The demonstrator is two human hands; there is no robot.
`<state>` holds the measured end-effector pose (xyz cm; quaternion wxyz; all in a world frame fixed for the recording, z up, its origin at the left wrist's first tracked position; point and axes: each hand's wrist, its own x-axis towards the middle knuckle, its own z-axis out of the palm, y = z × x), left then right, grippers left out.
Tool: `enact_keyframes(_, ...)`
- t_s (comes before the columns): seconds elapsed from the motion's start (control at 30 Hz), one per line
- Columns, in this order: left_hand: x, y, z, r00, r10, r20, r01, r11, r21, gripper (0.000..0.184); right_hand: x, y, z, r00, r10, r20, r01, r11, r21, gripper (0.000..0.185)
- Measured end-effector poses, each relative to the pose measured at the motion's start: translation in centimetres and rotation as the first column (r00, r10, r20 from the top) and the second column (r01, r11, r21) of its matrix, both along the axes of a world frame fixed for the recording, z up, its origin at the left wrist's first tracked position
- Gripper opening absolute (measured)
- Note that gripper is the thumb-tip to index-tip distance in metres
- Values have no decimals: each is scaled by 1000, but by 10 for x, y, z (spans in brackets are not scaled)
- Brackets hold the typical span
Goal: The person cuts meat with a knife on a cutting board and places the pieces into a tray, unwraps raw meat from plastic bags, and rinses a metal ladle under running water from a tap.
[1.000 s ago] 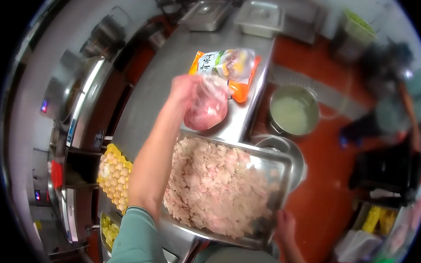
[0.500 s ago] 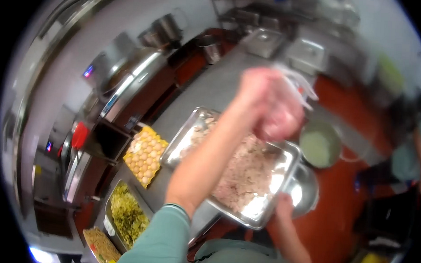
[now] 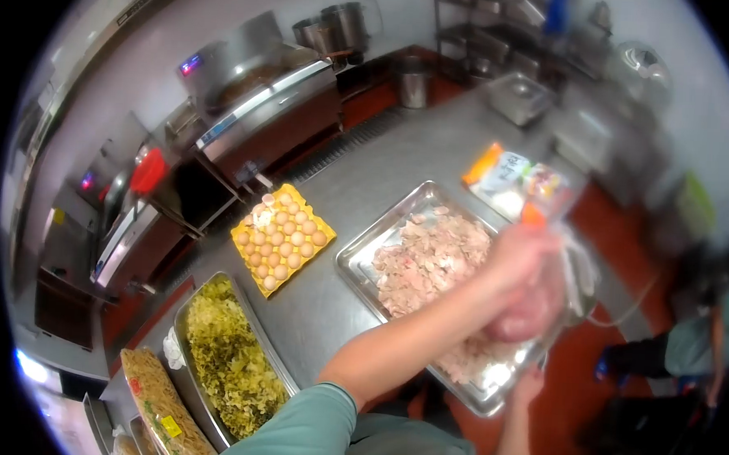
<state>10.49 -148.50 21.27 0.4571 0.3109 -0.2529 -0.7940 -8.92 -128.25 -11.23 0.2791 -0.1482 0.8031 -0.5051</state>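
Note:
My left hand (image 3: 528,249) is closed round the gathered top of a clear plastic bag (image 3: 530,312) with pinkish-red contents, which look like raw meat and are blurred. It hangs over the right part of a steel tray (image 3: 361,264) of chopped pale meat (image 3: 428,263). Just past the tray's near right edge is my right hand (image 3: 528,385), low beside the bag. Its fingers are partly hidden, so I cannot make out what it grips. A printed packet (image 3: 509,178) with an orange end lies on the table beyond the tray.
Left of the tray are a yellow carton of eggs (image 3: 276,248), a steel pan of chopped greens (image 3: 237,360) and a long bag of brown food (image 3: 161,406). Steel pans (image 3: 521,98) stand on the far table. A person (image 3: 697,340) is at the right.
My left hand has moved right and nearer with the bag, now lower over the tray's right side. My right hand has shifted slightly right. The view has turned, and the printed packet now shows.

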Motion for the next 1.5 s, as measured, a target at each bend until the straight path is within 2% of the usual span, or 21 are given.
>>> enact_keyframes(0.13, 35, 11, 12, 1000, -25, 10, 26, 999, -41, 2, 9, -7, 11, 996, -46, 73, 48, 998, -35, 41)
enact_keyframes(0.2, 46, 13, 16, 999, -24, 33, 26, 997, -68, 2, 19, -19, 15, 998, -67, 12, 67, 996, -65, 37)
enact_keyframes(0.23, 53, 13, 15, 997, -70, -15, 68, 994, -84, 3, 17, -26, 13, 995, -43, -93, 47, 998, 44, 33)
enact_keyframes(0.3, 64, 14, 13, 984, -140, -107, 128, 985, -119, 4, 16, -40, 6, 991, 6, -131, -5, 1000, 8, 33)
enact_keyframes(0.37, 58, 24, 10, 986, -131, -103, 120, 987, -107, 6, 13, -55, 9, 984, 39, 175, -26, 997, -79, 34)
enact_keyframes(0.43, 54, 32, 6, 990, -111, -91, 104, 991, -81, 7, 7, -65, 10, 966, 175, 190, -167, 984, -59, 33)
enact_keyframes(0.5, 47, 38, 1, 990, -119, -76, 116, 992, -40, 8, 12, -51, 51, 906, 221, 361, -253, 966, 46, 32)
enact_keyframes(0.57, 39, 41, -12, 969, -219, -113, 215, 975, -47, 5, 1, -17, 27, 913, 322, 251, -351, 933, 82, 27)
enact_keyframes(0.7, 3, 75, -21, 948, -315, -40, 313, 948, -65, 3, 1, 121, 3, 937, 259, 236, -287, 953, 92, 17)
enact_keyframes(0.77, -9, 87, -34, 906, -423, -12, 420, 904, -83, 2, 42, 205, -16, 951, -68, 302, -29, 952, 304, 18)
enact_keyframes(0.83, -20, 104, -44, 873, -488, -12, 485, 870, -92, 5, 84, 298, -46, 908, -252, 333, 114, 916, 384, 20)
enact_keyframes(0.93, -41, 151, -35, 788, -603, 126, 616, 776, -136, 13, 160, 405, -49, 765, -593, 250, 356, 714, 603, 25)
enact_keyframes(1.0, -64, 166, -61, 714, -681, 166, 700, 704, -120, 16, 211, 456, -77, 731, -656, 188, 467, 683, 562, 29)
enact_keyframes(1.07, -88, 176, -96, 574, -806, 146, 819, 564, -106, 16, 281, 496, -127, 586, -808, 56, 612, 487, 623, 28)
enact_keyframes(1.1, -98, 204, -98, 593, -769, 237, 801, 593, -80, 9, 317, 503, -133, 487, -866, 116, 630, 440, 640, 31)
enact_keyframes(1.13, -107, 222, -104, 538, -802, 259, 838, 543, -58, 6, 348, 503, -127, 390, -903, 178, 633, 404, 660, 34)
enact_keyframes(1.2, -115, 232, -82, 450, -840, 302, 884, 467, -19, 7, 441, 481, -124, 222, -944, 245, 826, 315, 467, 34)
enact_keyframes(1.27, -139, 292, -92, 345, -875, 340, 930, 367, 0, 9, 484, 471, -115, 90, -940, 329, 881, 229, 413, 33)
enact_keyframes(1.37, -171, 359, -80, 164, -911, 378, 982, 186, 23, 9, 479, 471, -56, -33, -935, 353, 827, 173, 535, 26)
enact_keyframes(1.4, -171, 404, -96, 98, -913, 397, 993, 114, 17, 9, 491, 464, -92, -114, -932, 343, 816, 109, 567, 22)
enact_keyframes(1.5, -188, 506, -89, -110, -905, 411, 994, -105, 34, 9, 485, 486, -96, -255, -883, 395, 814, 24, 580, 18)
